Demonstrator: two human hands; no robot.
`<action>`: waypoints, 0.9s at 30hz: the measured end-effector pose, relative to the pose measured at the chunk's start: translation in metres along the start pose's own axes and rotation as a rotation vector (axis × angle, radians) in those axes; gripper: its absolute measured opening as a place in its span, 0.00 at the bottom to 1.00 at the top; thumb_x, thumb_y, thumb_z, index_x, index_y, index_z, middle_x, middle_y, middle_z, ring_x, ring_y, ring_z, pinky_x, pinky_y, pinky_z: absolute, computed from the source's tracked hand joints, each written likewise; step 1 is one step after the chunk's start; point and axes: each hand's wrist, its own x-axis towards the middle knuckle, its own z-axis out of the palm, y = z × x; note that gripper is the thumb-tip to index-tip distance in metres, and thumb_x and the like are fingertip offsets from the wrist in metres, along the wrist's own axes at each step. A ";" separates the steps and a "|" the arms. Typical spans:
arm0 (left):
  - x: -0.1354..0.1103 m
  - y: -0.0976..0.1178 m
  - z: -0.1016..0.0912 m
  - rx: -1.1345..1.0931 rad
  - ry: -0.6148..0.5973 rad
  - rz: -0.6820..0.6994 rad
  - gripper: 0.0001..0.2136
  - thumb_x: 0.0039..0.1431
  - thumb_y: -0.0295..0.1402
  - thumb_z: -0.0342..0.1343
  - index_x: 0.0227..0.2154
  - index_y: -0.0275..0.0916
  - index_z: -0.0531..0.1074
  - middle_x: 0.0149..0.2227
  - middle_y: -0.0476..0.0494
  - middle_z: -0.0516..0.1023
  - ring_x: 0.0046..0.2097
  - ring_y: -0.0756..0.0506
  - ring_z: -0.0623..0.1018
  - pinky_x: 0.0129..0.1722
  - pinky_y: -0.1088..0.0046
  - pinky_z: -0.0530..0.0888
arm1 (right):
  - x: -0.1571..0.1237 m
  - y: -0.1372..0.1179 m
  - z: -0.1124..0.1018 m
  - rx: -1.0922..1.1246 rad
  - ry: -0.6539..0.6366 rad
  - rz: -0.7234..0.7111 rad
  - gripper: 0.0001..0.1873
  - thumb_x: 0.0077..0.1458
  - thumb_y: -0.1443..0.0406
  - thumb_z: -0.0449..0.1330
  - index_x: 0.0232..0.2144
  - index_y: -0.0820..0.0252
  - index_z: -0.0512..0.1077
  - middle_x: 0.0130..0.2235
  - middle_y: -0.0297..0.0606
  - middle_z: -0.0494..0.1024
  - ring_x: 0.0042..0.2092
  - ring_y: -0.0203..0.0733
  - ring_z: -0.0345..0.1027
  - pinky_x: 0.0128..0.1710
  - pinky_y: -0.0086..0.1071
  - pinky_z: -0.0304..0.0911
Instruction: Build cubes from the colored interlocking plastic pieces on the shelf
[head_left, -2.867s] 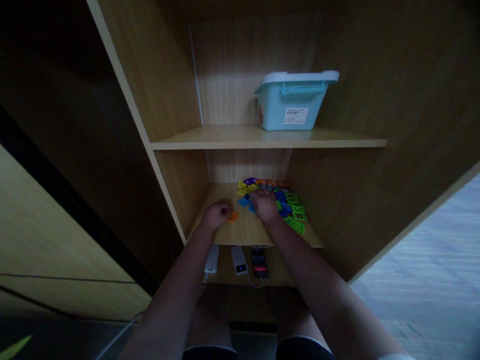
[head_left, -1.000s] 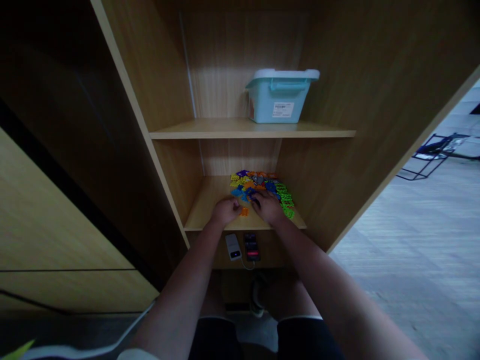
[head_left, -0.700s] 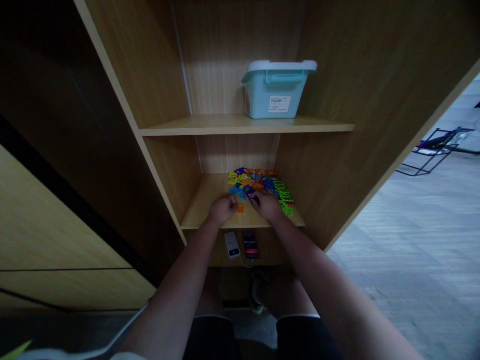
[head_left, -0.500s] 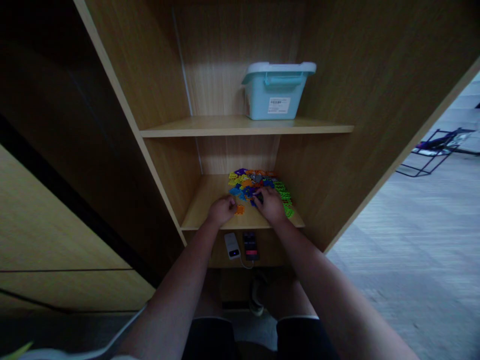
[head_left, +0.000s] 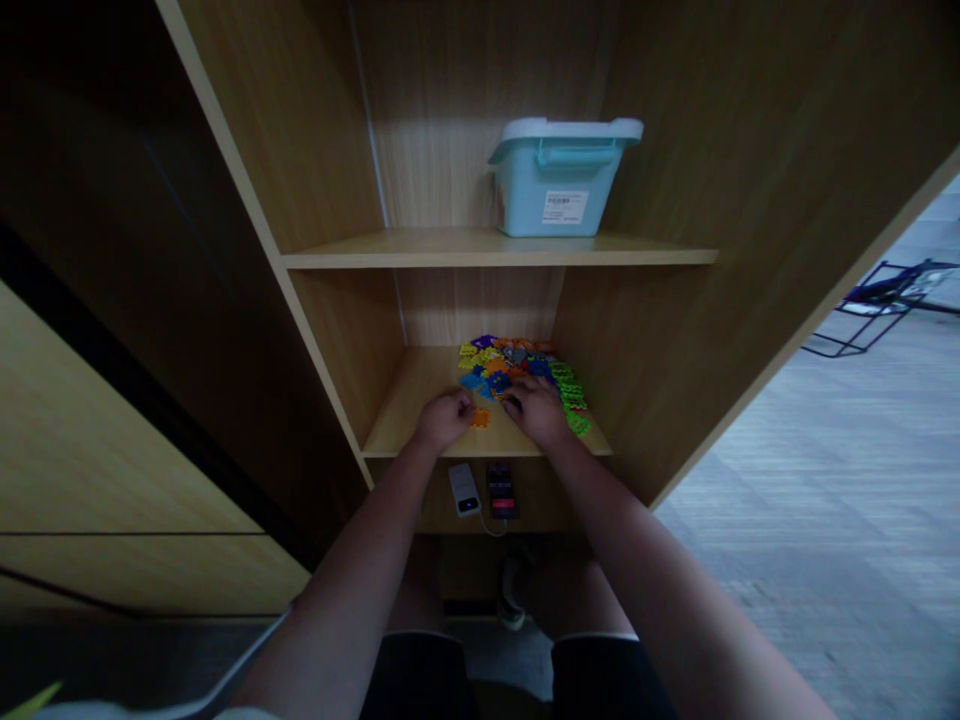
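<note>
On the middle wooden shelf (head_left: pixel 427 380) lies a heap of flat, colourful plastic pieces with notched edges. My left hand (head_left: pixel 446 418) rests at the left of the heap, fingers curled in; whatever they hold is hidden. Just right of its fingertips is a single orange piece (head_left: pixel 481 418). My right hand (head_left: pixel 540 410) reaches over the front of the heap, its fingers bent and the thumb close to them. Near those fingertips are a dark blue piece (head_left: pixel 497 382) and a bit of orange; I cannot make out what they grip. Bright green pieces (head_left: pixel 570 388) lie beyond my right hand.
A light blue lidded box (head_left: pixel 559 185) stands on the upper shelf (head_left: pixel 435 250). Below the middle shelf lie a white power bank (head_left: pixel 463 488) and a phone (head_left: pixel 500 490), joined by a cable. Cabinet side walls enclose both sides. A black wire rack (head_left: pixel 862 310) stands on the floor at right.
My right hand's fingers have drawn in and moved slightly left over the heap's front, uncovering more of the blue pieces. My left hand stays nearly in place. The view has shifted slightly.
</note>
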 end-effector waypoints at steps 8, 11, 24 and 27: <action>0.001 -0.001 0.002 -0.019 0.005 0.001 0.06 0.66 0.31 0.60 0.40 0.42 0.83 0.35 0.44 0.86 0.36 0.42 0.82 0.38 0.69 0.71 | 0.002 0.002 0.003 -0.003 -0.041 0.024 0.09 0.71 0.61 0.63 0.45 0.54 0.84 0.51 0.45 0.83 0.56 0.56 0.70 0.59 0.46 0.62; 0.002 -0.003 0.003 -0.036 0.011 0.017 0.08 0.66 0.31 0.59 0.42 0.42 0.84 0.36 0.45 0.86 0.35 0.43 0.82 0.38 0.69 0.72 | 0.002 -0.001 0.000 -0.032 -0.045 0.034 0.10 0.71 0.59 0.62 0.46 0.54 0.83 0.50 0.46 0.83 0.55 0.56 0.70 0.57 0.45 0.61; 0.001 -0.007 0.005 -0.015 -0.014 0.041 0.08 0.68 0.33 0.58 0.40 0.42 0.84 0.36 0.45 0.86 0.36 0.45 0.81 0.37 0.71 0.71 | 0.000 0.000 0.003 -0.006 -0.042 0.004 0.12 0.68 0.52 0.68 0.41 0.53 0.82 0.47 0.42 0.84 0.52 0.53 0.74 0.57 0.42 0.60; 0.001 -0.008 0.006 0.002 -0.008 0.034 0.09 0.68 0.35 0.58 0.40 0.43 0.83 0.36 0.45 0.86 0.37 0.44 0.82 0.37 0.71 0.71 | -0.001 -0.002 0.003 0.000 -0.026 -0.011 0.10 0.69 0.55 0.67 0.40 0.53 0.82 0.47 0.41 0.84 0.53 0.53 0.74 0.58 0.42 0.60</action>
